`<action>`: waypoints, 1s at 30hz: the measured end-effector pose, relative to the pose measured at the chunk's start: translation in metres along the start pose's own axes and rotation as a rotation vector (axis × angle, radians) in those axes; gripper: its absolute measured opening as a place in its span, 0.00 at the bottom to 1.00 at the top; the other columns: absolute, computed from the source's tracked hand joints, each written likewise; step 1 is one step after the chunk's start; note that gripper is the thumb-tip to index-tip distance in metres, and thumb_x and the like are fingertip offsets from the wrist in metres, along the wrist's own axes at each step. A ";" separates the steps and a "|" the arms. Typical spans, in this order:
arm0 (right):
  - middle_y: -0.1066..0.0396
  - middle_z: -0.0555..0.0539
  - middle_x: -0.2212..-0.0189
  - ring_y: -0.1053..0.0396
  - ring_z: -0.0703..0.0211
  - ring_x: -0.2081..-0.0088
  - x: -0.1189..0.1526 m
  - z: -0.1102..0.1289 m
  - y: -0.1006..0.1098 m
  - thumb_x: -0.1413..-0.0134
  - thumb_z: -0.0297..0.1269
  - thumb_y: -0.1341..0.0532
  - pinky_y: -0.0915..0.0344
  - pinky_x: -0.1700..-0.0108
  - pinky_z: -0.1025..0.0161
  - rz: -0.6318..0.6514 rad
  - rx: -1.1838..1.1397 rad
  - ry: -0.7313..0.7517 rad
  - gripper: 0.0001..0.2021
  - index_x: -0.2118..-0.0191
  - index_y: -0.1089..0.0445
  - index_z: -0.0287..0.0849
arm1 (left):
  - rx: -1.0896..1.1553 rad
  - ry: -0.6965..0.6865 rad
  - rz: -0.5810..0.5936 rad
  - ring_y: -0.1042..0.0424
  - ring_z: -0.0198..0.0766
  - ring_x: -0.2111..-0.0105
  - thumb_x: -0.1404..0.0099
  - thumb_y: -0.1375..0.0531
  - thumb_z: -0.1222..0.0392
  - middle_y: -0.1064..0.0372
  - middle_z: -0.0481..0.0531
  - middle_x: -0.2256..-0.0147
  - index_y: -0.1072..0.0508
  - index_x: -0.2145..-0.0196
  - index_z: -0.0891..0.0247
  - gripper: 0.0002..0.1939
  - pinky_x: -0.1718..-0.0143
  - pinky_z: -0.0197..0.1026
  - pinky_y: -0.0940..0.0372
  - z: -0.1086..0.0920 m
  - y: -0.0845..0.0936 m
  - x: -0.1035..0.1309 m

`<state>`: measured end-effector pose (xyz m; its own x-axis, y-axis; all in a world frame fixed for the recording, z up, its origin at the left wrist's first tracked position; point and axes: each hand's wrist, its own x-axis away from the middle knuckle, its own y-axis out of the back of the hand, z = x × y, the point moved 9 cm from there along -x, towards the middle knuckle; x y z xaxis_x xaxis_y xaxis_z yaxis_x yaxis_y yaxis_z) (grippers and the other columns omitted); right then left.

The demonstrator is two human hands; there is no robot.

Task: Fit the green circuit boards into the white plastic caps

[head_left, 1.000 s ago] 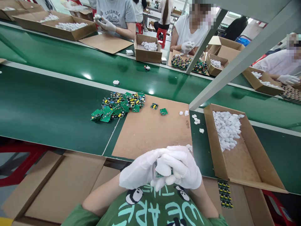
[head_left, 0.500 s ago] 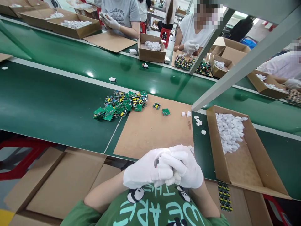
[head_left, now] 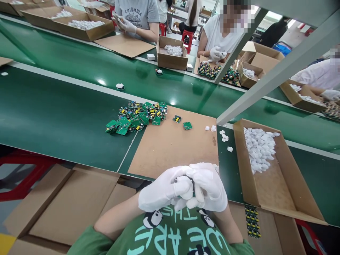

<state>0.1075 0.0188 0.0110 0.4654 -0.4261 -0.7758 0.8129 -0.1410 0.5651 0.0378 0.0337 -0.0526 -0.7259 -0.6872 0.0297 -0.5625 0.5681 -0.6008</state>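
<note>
Left grip (head_left: 162,190) and right grip (head_left: 211,187) obscure a board (head_left: 193,193).

We hold a mostly hidden green board (head_left: 193,193) between our left hand (head_left: 162,189) and right hand (head_left: 210,186); circuit boards (head_left: 123,125) lie heaped on the bench (head_left: 66,117).

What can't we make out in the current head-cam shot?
All in the head view:
Held piece: mostly hidden by the left hand and right hand.
Board pile: lower boards hidden under upper ones.
Any markings on the loose green board: too small.
Far-right co-worker: cut off by the right edge.
</note>
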 end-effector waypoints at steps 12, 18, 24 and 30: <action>0.29 0.43 0.62 0.30 0.49 0.58 0.002 -0.001 -0.015 0.29 0.49 0.51 0.28 0.57 0.52 0.188 0.117 -0.017 0.20 0.43 0.32 0.45 | -0.193 -0.031 0.028 0.31 0.42 0.68 0.35 0.43 0.36 0.31 0.54 0.72 0.27 0.70 0.65 0.26 0.63 0.43 0.33 -0.018 -0.005 0.003; 0.30 0.43 0.63 0.32 0.50 0.61 0.008 -0.004 -0.026 0.28 0.52 0.56 0.28 0.58 0.54 0.266 0.150 0.012 0.23 0.52 0.28 0.48 | -0.165 -0.032 0.019 0.33 0.40 0.70 0.36 0.41 0.37 0.34 0.54 0.71 0.30 0.72 0.65 0.25 0.67 0.40 0.36 -0.012 -0.003 0.000; 0.31 0.43 0.62 0.31 0.50 0.60 0.003 -0.003 -0.017 0.27 0.48 0.55 0.29 0.58 0.55 0.158 0.111 -0.034 0.23 0.38 0.36 0.42 | -0.136 -0.049 0.048 0.35 0.39 0.69 0.35 0.43 0.37 0.34 0.54 0.69 0.27 0.68 0.66 0.26 0.65 0.42 0.37 -0.015 -0.007 0.001; 0.29 0.43 0.63 0.30 0.50 0.61 -0.008 -0.002 -0.013 0.27 0.49 0.54 0.29 0.59 0.56 0.174 0.069 -0.043 0.25 0.35 0.40 0.41 | -0.051 -0.019 0.015 0.32 0.39 0.67 0.36 0.40 0.38 0.31 0.56 0.66 0.26 0.67 0.66 0.25 0.67 0.38 0.37 -0.004 0.000 0.002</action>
<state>0.0936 0.0260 0.0092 0.5806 -0.4871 -0.6525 0.6947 -0.1217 0.7090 0.0348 0.0342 -0.0494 -0.7270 -0.6866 0.0057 -0.5713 0.6002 -0.5599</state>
